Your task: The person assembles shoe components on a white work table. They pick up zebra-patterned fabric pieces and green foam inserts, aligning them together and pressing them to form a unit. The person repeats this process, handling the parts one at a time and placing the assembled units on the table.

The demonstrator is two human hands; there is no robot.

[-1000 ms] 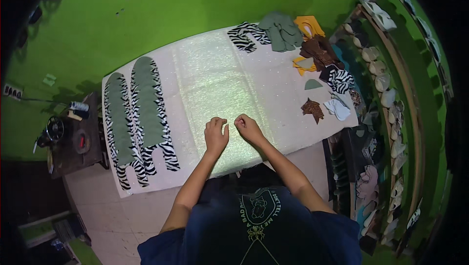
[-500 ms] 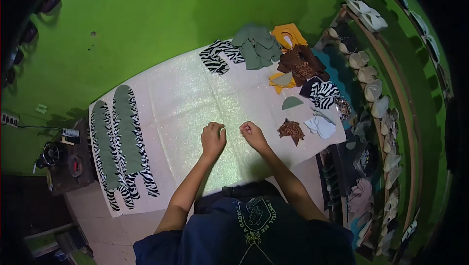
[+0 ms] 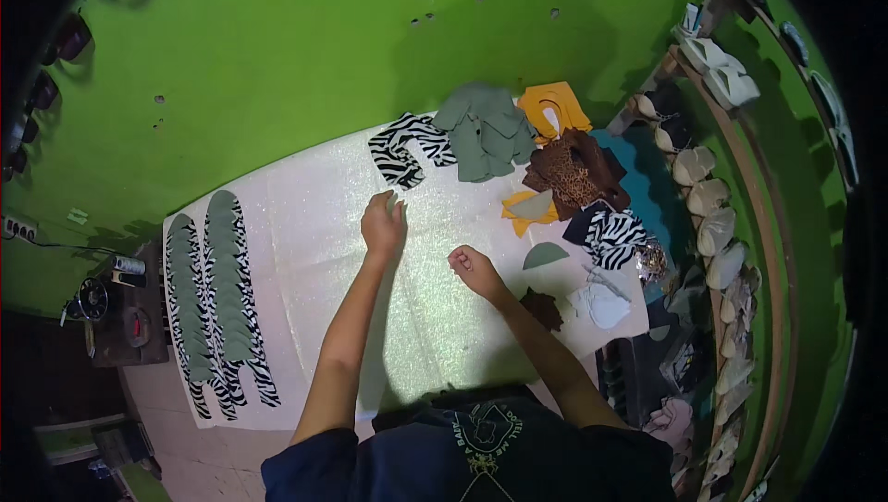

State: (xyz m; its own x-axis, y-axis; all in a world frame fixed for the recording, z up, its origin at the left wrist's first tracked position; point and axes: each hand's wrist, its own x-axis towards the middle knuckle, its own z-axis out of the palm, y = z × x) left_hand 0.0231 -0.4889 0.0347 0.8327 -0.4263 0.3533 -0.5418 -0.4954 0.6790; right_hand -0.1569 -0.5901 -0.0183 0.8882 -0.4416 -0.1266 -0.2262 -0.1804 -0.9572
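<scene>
My left hand (image 3: 384, 226) reaches out over the pale, glittery table sheet (image 3: 305, 252), fingers forward and thumb apart, with nothing seen in it. Just beyond its fingertips lie zebra-striped fabric pieces (image 3: 393, 161), curved like a U. Beside them sits a heap of grey-green fabric pieces (image 3: 481, 136). Closer to me, my right hand (image 3: 474, 272) hovers with its fingers curled in, and no object shows in them. To its right are a grey-green half-round piece (image 3: 546, 255) and a dark brown piece (image 3: 540, 309), partly covered by my forearm.
Overlapping zebra and grey-green pieces (image 3: 222, 289) form two long rows at the table's left. Yellow pieces (image 3: 560, 106), brown leopard-print fabric (image 3: 569, 173), a zebra bundle (image 3: 615, 235) and white pieces (image 3: 603, 303) crowd the right side. Racks of caps (image 3: 712, 197) stand beyond.
My left hand has moved forward toward the zebra pieces, and its thumb has come away from the fingers. My right hand stays near its place, still curled. The whole view has shifted slightly.
</scene>
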